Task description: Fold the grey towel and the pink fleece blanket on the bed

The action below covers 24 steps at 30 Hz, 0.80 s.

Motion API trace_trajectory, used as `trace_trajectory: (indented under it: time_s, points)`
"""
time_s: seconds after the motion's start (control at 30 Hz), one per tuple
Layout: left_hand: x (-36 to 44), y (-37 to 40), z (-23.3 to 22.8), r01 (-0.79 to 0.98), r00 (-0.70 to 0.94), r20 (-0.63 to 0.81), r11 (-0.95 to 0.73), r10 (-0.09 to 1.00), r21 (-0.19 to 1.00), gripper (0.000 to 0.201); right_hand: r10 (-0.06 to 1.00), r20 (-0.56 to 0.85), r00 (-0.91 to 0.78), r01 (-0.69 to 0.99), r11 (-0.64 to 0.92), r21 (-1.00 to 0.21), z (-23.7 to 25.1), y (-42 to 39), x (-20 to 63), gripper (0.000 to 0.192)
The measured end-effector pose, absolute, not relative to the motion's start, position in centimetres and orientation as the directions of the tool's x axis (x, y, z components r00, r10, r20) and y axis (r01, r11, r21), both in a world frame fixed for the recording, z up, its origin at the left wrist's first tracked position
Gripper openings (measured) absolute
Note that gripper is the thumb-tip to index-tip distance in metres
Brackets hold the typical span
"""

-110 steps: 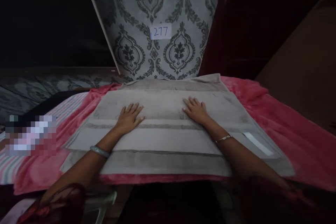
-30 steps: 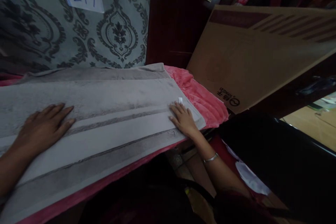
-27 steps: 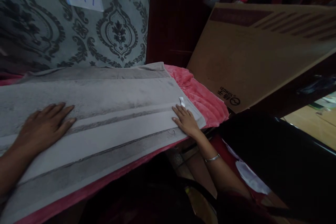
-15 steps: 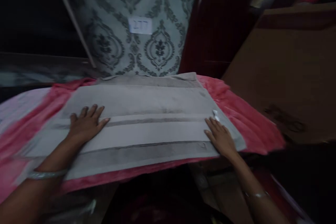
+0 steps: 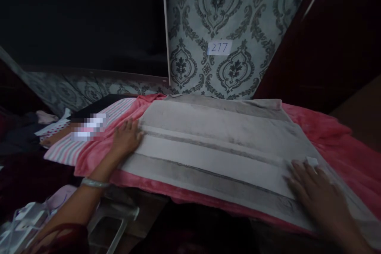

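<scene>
A grey towel [image 5: 220,139] with darker stripes lies folded flat on a pink blanket [image 5: 333,139]. My left hand [image 5: 126,139] rests at the towel's left edge, fingers spread, touching both the towel and the blanket. My right hand [image 5: 320,196] lies flat on the towel's right end, fingers apart, just below a small white tag [image 5: 312,161]. Neither hand holds anything.
A patterned grey wall panel [image 5: 226,20] with a paper label "277" [image 5: 219,47] stands behind the towel. A striped cloth [image 5: 77,143] lies to the left of the blanket. Clear plastic items [image 5: 113,218] sit low at the left. Dark furniture fills the right background.
The view has swung from the right end toward the left. My left hand has slid from the towel's middle to its left edge. My right hand stays on the right end.
</scene>
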<state>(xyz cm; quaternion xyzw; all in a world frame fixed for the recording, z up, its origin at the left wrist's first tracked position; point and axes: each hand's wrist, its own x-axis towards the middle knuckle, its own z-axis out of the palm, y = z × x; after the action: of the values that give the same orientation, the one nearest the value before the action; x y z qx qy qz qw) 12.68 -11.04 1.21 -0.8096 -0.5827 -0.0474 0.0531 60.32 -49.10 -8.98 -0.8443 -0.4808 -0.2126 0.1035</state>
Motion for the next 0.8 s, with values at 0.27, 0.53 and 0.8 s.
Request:
trace_trajectory:
  time_s: [0.27, 0.53, 0.8]
  points:
    - [21.2, -15.5, -1.0, 0.633, 0.772, 0.011, -0.771, 0.635, 0.062, 0.064, 0.935, 0.241, 0.259, 0.964, -0.267, 0.0, -5.3, -39.3, 52.4, 0.058]
    - [21.2, -16.0, -0.5, 0.658, 0.747, 0.055, -0.748, 0.663, 0.087, 0.064, 0.955, 0.082, 0.285, 0.956, -0.277, -0.096, -5.6, -39.4, 53.0, 0.057]
    - [25.2, -22.2, -2.2, 0.097, 0.986, 0.119, -0.981, 0.118, 0.168, 0.074, 0.986, 0.016, -0.167, 0.956, 0.166, -0.242, -1.9, -31.2, 49.7, 0.057]
